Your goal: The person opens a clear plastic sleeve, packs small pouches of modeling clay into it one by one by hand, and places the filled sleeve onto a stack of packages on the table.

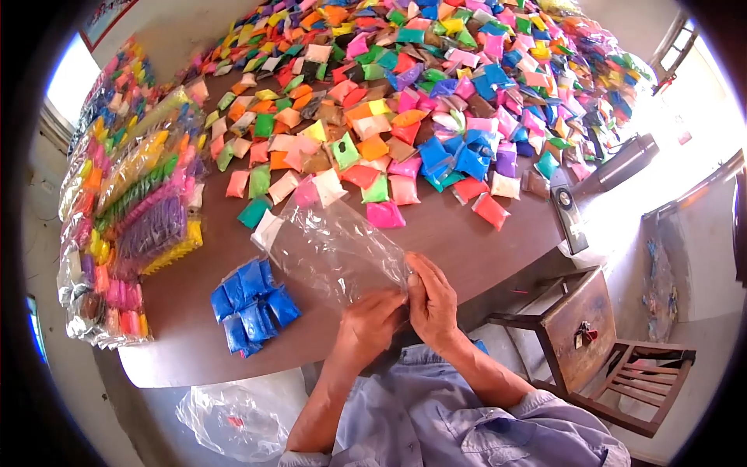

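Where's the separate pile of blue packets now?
Head view: the blue packets lie on the table, left of the left hand and the held clear bag, near the table's front edge.

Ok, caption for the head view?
Left hand and right hand hold a clear bag near blue packets, colourful packets heaped beyond.

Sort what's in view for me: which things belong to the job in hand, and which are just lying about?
Likely in the job:
clear bag, held by left hand and right hand
blue packets
coloured packets
bags of packets

Likely just lying about:
wooden chair
crumpled plastic
small gadget
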### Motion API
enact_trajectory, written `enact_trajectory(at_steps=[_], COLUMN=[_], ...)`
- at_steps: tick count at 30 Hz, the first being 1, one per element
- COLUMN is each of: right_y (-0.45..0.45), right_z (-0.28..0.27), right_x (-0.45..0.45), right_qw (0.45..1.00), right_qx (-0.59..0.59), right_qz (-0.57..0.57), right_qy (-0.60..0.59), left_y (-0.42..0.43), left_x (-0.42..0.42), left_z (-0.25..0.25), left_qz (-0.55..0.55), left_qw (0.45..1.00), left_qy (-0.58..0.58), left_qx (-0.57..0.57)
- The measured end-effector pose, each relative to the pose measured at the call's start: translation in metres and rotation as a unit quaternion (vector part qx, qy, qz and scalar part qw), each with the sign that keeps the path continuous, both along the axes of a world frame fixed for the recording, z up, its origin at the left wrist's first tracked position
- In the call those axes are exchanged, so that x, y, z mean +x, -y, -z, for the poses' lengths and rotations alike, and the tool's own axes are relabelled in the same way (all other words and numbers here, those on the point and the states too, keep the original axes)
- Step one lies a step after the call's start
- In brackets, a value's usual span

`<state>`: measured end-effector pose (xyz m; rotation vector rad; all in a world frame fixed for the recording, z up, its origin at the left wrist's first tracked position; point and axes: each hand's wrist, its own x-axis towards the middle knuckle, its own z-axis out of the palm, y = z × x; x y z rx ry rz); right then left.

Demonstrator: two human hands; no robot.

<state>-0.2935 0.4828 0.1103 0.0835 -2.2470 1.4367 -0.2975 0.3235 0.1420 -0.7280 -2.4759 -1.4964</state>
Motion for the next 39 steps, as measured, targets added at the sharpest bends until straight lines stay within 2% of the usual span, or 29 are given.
enact_trajectory(at_steps=[3,5,8,10,12,15,18,22,24,27,31,34,36,39], right_y=[0.002,0.002,0.003,-0.002,-0.013,-0.021,-0.02,-0.019,-0.017,-0.016,-0.017,-0.017,-0.016,-0.015], right_z=[-0.002,-0.005,-0.01,-0.011,-0.016,-0.018,-0.014,-0.012,-0.005,-0.007,-0.009,-0.007,-0.01,-0.011], right_x=[-0.001,-0.002,-0.002,-0.005,-0.009,-0.014,-0.014,-0.015,-0.015,-0.014,-0.02,-0.019,-0.018,-0.017], right_qw=[1.0,1.0,1.0,1.0,0.996,0.994,0.996,0.997,0.995,0.996,0.997,0.997,0.998,0.999], right_qx=[-0.016,-0.022,-0.016,-0.002,0.08,0.092,0.065,0.068,0.096,0.08,0.075,0.067,0.051,0.032], right_qz=[0.006,0.005,0.012,0.011,-0.035,-0.053,-0.046,-0.037,-0.016,-0.022,-0.028,-0.029,-0.028,-0.024], right_qy=[0.004,0.008,0.02,0.024,0.029,0.033,0.032,0.022,-0.025,0.012,-0.007,0.012,0.026,0.037], left_y=[-0.001,-0.004,0.002,0.003,0.004,0.003,0.002,-0.003,0.0,0.001,0.001,0.002,0.016,0.063], left_x=[0.004,0.011,0.008,0.007,0.008,0.009,0.009,0.01,0.01,0.012,0.01,0.013,0.014,0.012], left_z=[-0.003,-0.013,-0.009,-0.01,-0.005,-0.003,0.005,-0.002,0.002,0.005,0.007,-0.012,-0.024,-0.026], left_qz=[-0.007,-0.064,-0.058,-0.052,-0.056,-0.056,-0.033,-0.051,-0.041,-0.046,-0.031,-0.041,-0.057,-0.18], left_qw=[1.0,0.996,0.997,0.997,0.996,0.996,0.997,0.996,0.998,0.997,0.998,0.998,0.997,0.974], left_qy=[-0.016,0.057,0.007,0.002,-0.01,0.013,-0.021,0.025,0.002,0.004,0.007,0.016,0.024,-0.007], left_qx=[0.01,0.01,-0.046,-0.051,-0.071,-0.064,-0.072,-0.073,-0.053,-0.064,-0.062,-0.033,-0.049,-0.137])
